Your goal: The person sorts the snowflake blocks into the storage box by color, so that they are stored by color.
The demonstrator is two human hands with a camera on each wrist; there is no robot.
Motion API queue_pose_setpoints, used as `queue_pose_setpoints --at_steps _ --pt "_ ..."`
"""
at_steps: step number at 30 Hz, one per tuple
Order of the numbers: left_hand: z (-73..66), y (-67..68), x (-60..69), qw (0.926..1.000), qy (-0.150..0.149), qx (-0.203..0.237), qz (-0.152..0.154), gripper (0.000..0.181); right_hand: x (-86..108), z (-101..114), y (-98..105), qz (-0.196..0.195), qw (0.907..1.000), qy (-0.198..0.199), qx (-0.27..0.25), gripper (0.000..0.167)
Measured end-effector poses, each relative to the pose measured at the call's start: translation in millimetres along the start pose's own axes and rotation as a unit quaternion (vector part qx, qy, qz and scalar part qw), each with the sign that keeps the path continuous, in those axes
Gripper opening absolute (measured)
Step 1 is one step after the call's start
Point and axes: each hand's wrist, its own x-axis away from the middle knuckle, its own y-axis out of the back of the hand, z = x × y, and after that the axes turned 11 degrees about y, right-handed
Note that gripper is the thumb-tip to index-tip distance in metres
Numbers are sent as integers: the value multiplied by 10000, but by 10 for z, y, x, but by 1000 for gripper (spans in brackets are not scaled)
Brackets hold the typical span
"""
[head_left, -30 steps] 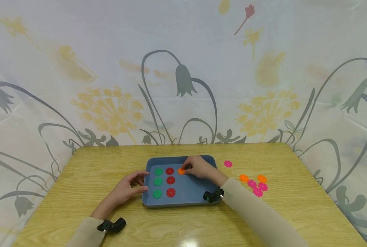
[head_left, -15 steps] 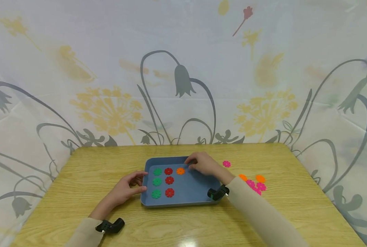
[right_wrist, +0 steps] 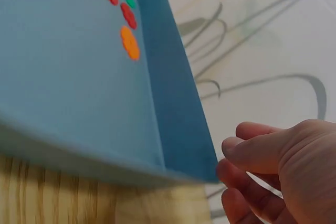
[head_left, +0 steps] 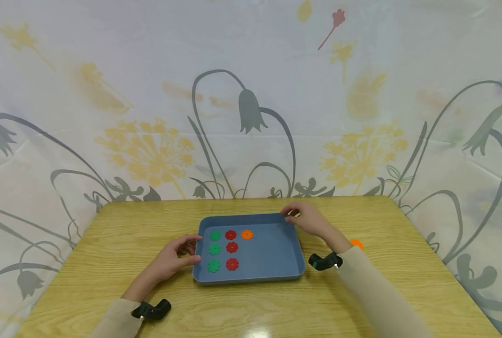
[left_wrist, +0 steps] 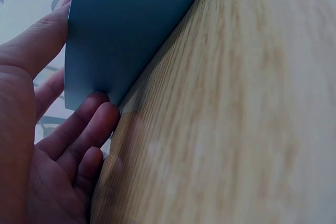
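Note:
A shallow blue-grey tray sits on the table. Inside lie three green flower-shaped discs in a column, three red discs beside them, and one orange disc at the back. My left hand holds the tray's left side; in the left wrist view, fingertips press its outer wall while others reach over the rim. My right hand is at the tray's back right corner, holding nothing, fingers loosely bent. In the right wrist view its fingertips are close to that corner; whether they touch it I cannot tell.
An orange disc lies on the wooden table to the right, partly behind my right forearm, which hides other pieces there. A patterned cloth hangs behind the table's far edge.
My right hand has let go of the orange disc, which now lies in the tray, and has moved right to the back right corner. My left hand stays at the tray's left side.

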Motion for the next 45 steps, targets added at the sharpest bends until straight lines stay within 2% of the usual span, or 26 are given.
queue_pose_setpoints --at_steps 5,8,11,17,23,29,33,37,41,45 --pt "-203 9 63 10000 31 25 91 48 232 -172 128 -169 9996 -125 -163 18" --pt "-223 8 72 9999 91 12 106 49 380 -277 188 -247 9992 -282 -148 19" --pt "-144 -2 48 9999 70 33 94 49 526 -356 243 -306 9981 -533 -23 18" --pt "103 -19 -28 10000 57 -52 11 49 797 -475 349 -249 9970 -724 99 17" --pt "140 -7 -40 10000 34 61 60 48 990 -551 441 -63 9975 -672 214 18" --pt "151 -4 -37 10000 2 62 70 47 1062 -618 475 228 9989 -362 211 27" --pt "121 -9 -26 10000 10 -35 24 48 1068 -645 464 366 9985 -396 -39 32" --pt "-20 -2 19 10000 -21 -37 -15 48 1055 -643 447 378 9979 -423 -320 34" --pt "-171 15 64 10000 16 -19 28 48 1044 -643 429 276 9978 -503 -341 34" --pt "-207 19 70 10000 72 -19 35 48 1028 -661 412 253 9976 -574 -290 33"
